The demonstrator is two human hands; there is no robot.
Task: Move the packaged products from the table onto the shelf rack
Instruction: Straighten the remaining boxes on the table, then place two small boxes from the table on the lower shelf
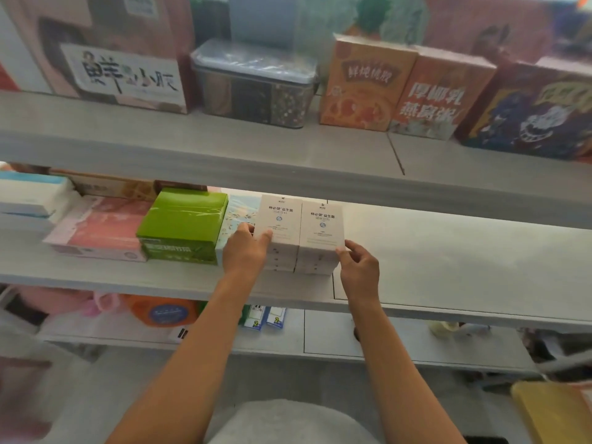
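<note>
Two side-by-side stacks of matte white cartons (301, 235) sit on the grey middle shelf (448, 251); left hand (245, 251) and right hand (360, 267) apparently pinch their outer sides.

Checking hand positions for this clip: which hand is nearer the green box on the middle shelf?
Left. The left hand grips the left side of the white boxes, just right of the green box. The right hand holds their far right side.

Both bare forearms are extending forward and upward, roughly parallel. The left hand (245, 249) is curling its fingers against a surface, thumb (265, 236) lying on top. The right hand (358, 267) is pinching with bent fingers.
</note>
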